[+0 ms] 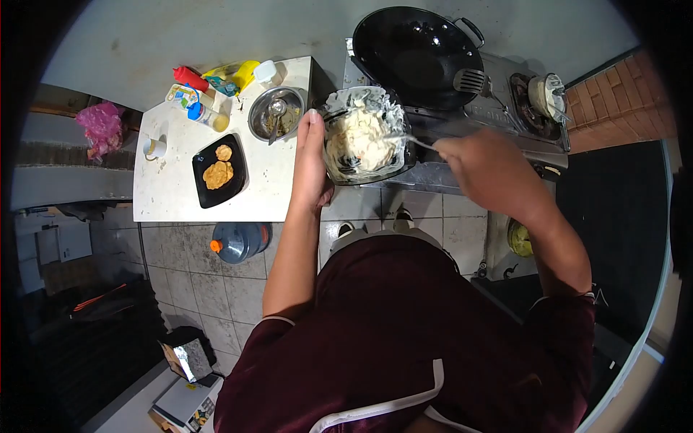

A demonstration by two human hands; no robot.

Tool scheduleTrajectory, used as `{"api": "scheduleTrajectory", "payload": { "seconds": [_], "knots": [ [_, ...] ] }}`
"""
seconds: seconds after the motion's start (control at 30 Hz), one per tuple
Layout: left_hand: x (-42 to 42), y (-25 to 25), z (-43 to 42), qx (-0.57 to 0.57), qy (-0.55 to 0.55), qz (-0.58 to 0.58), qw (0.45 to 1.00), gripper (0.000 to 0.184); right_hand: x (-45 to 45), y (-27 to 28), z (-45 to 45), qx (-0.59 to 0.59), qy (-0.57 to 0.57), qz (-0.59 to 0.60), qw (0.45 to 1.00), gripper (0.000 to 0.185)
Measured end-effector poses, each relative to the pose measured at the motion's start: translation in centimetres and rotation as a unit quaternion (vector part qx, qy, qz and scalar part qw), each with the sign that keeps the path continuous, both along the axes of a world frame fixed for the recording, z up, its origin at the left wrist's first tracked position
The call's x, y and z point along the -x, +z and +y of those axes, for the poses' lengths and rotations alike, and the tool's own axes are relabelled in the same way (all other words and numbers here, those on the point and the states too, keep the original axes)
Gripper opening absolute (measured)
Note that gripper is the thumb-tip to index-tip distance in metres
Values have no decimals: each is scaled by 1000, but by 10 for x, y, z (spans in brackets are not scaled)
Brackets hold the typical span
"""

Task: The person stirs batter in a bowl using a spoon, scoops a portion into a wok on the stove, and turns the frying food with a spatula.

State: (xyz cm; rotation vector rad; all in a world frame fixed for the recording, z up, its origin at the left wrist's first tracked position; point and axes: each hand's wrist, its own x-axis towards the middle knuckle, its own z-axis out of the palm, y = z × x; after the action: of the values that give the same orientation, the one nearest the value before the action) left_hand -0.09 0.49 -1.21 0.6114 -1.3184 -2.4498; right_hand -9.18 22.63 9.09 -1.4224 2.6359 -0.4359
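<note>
My left hand (312, 162) grips the near-left side of a dark, square-rimmed bowl (406, 155), fingers along its outer wall. A thick, creamy white mixture (357, 141) fills it and is smeared up the inside. My right hand (484, 169), slightly blurred, is closed around the handle of a thin metal utensil (419, 142). The utensil's tip reaches into the mixture; whether it is a fork or a spoon I cannot make out. The bowl is held up in front of me, between the white table and the stove.
On the white table (166, 198) are a black plate (204, 193) with golden fried pieces, a metal bowl (254, 123) with a spoon, and bottles. A wok (419, 61), slotted spatula (471, 81) and pot (540, 97) sit on the stove. A water jug (242, 242) lies on the floor.
</note>
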Motion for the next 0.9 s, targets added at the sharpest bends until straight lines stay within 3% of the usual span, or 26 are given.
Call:
{"api": "scheduleTrajectory", "payload": {
  "seconds": [0.17, 0.3, 0.37, 0.5, 0.57, 0.63, 0.7, 0.77, 0.9],
  "knots": [
    [6, 2, 0, 23, -5, -14, 1000, 52, 5, -13, -18, 23, 74, -131, 988, 14],
    [2, -7, -7, -23, -30, -6, 999, 52, 11, -3, -16, 66, 69, -158, 983, 14],
    [3, -8, -9, 11, -23, -15, 1000, 61, 10, 1, -13, 117, 41, -98, 987, 14],
    [5, 0, -6, 8, -22, -23, 999, 61, 9, -15, -13, 143, 81, -80, 983, 12],
    [8, 0, -4, 22, -19, -24, 999, 62, 6, -17, -13, 22, 53, -98, 994, 14],
    [9, -2, -4, 39, -15, -28, 999, 63, 2, -11, -11, 11, 43, -73, 996, 14],
    [9, -6, -8, -26, -37, -24, 999, 66, 1, -5, -8, 1, 33, -48, 998, 14],
    [9, -3, -8, -17, -38, -28, 999, 67, 2, -1, -4, 80, 20, 8, 997, 7],
    [12, 0, -6, -10, -33, -30, 999, 67, 11, 3, 1, 101, 17, 6, 995, 7]
  ]
}}
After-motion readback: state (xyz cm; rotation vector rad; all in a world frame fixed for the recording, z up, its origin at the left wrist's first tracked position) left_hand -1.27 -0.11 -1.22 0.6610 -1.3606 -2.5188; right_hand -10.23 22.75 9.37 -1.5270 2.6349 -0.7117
